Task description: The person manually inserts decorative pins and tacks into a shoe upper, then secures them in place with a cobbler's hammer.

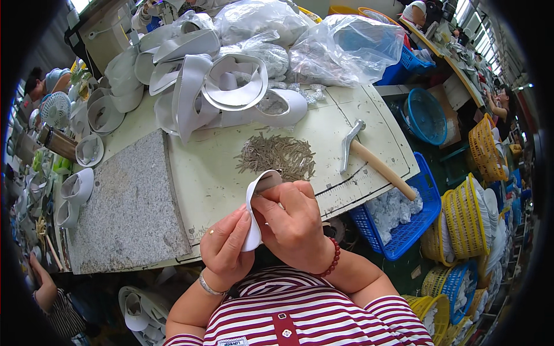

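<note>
On the table (210,167), a slab (127,207) and a hammer (381,168) are laid. By the curled right hand (295,225) and the pinching left hand (227,248), a white piece (253,235) is held at the table's near edge; lettering is borne by a small shirt label (233,342).

Stone slab (124,202) is lying on the left of the worktable (202,196). Heap of strips (277,155) is sitting to its right. Hammer (381,167) is resting right of that, handle jutting past the edge towards a scrap basket (418,230); yellow-free detail aside, stacked baskets (467,219) are standing farther right. Formed pieces (187,98) are lying behind the strips, plastic bags (346,52) behind those. Left hand (228,245) and right hand (291,222) are holding a single piece (253,233) before the heap.
</note>
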The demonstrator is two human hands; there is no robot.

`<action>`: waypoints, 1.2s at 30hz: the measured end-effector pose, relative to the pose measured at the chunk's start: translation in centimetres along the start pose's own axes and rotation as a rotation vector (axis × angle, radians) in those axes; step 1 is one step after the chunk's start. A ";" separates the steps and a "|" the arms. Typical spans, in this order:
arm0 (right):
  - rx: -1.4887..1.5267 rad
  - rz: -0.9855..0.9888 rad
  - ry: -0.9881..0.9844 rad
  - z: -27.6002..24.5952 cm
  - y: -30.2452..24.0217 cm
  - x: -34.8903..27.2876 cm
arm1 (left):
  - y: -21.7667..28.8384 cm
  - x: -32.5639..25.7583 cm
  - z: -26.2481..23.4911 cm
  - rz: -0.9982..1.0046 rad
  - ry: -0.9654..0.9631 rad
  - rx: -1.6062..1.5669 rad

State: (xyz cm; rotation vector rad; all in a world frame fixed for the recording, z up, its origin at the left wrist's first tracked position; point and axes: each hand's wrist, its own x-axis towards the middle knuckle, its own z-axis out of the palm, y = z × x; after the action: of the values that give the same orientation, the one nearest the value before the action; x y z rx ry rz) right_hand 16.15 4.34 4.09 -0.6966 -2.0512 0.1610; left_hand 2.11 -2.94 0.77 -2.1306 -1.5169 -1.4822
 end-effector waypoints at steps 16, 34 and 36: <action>0.160 0.099 -0.044 0.0 0.9 0.8 | 0.4 0.8 0.9 -0.234 0.024 -0.186; 0.112 0.068 -0.028 -0.6 0.0 0.4 | 0.9 -0.5 1.0 -0.250 0.021 -0.284; 0.128 0.072 -0.026 -0.5 -0.1 0.5 | 1.0 -0.5 1.2 -0.230 0.057 -0.277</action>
State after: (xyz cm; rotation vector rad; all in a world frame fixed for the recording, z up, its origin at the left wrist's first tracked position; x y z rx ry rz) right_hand 16.31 4.42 4.83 -0.6918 -2.0221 0.3418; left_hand 3.59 -3.06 0.13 -2.0864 -1.6691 -1.9155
